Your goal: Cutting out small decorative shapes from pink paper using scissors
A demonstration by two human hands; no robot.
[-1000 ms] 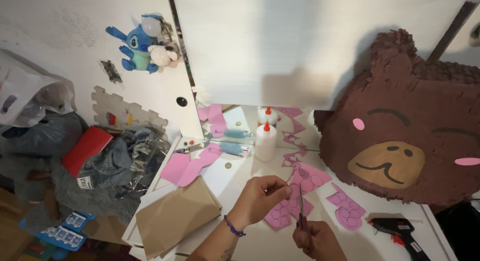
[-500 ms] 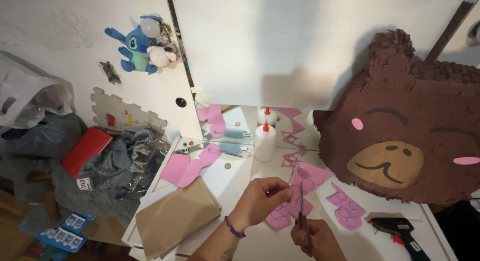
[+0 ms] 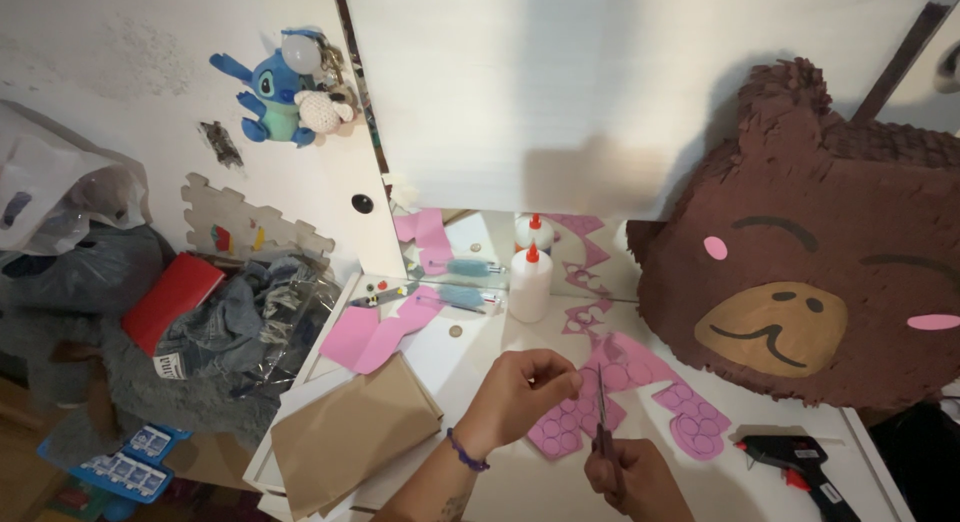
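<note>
Pink paper (image 3: 585, 377), the piece we are working on, sits pinched in our left hand (image 3: 522, 387) just above the white table (image 3: 470, 357); its small size keeps us from making out its shape. Left fingers are closed together on it, thumb against fingertips. Our right hand (image 3: 630, 477) is wrapped around the handles of a pair of scissors (image 3: 601, 412), blades pointing up and away from us toward the pinched piece; we cannot tell whether the blades are parted or touching the paper. The two hands are near one another but not in contact.

Beneath and just beyond the hands lie more pink sheets (image 3: 640, 372) marked with drawn circles, flat on the table. To the right of them rests a black glue gun (image 3: 795, 460) with a red trigger. A white glue bottle (image 3: 529, 282) with a red cap stands upright further back (a mirrored surface behind it doubles it). A large brown bear-face piñata (image 3: 800, 272) leans at the right, covering the table's far right side. Left of our forearm lies folded brown paper (image 3: 350, 432), with another loose pink scrap (image 3: 375, 332) beyond it. A blue plush toy (image 3: 272, 97) hangs on the wall at upper left, and a heap of clothing (image 3: 230, 332) sits on the floor beside the table.
</note>
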